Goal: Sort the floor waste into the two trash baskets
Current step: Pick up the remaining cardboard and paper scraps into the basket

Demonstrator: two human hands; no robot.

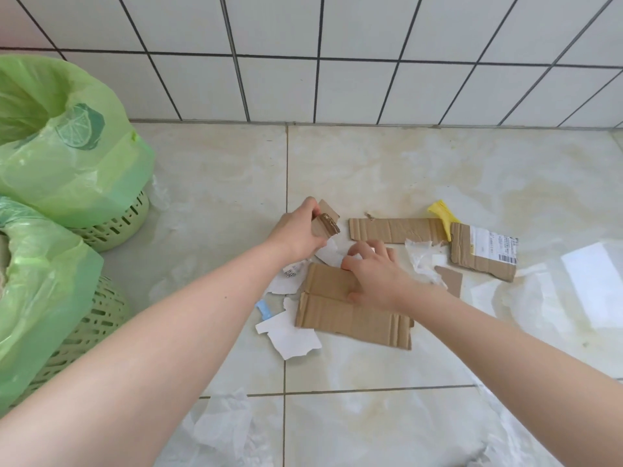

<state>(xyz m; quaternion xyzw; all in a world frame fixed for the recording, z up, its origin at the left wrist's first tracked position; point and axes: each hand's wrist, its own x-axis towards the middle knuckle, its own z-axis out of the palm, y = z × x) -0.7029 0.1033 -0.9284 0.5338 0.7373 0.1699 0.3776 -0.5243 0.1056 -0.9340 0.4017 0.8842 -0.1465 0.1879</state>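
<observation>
Head view: your left hand [296, 235] grips cardboard scraps [325, 222], right hand [374, 274] fingers [352, 264] curl over white paper [332, 254] atop large cardboard [354, 315]; shipping label [494, 247] unreadable.

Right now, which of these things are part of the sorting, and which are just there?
Part of the job:
- left hand, grip on small stacked cardboard pieces
- right hand on large flat brown cardboard sheet
- torn white paper scrap
- labelled cardboard piece
- yellow plastic scrap
- two green-bagged trash baskets

Just there:
- white tiled wall
- marbled floor tiles
</observation>
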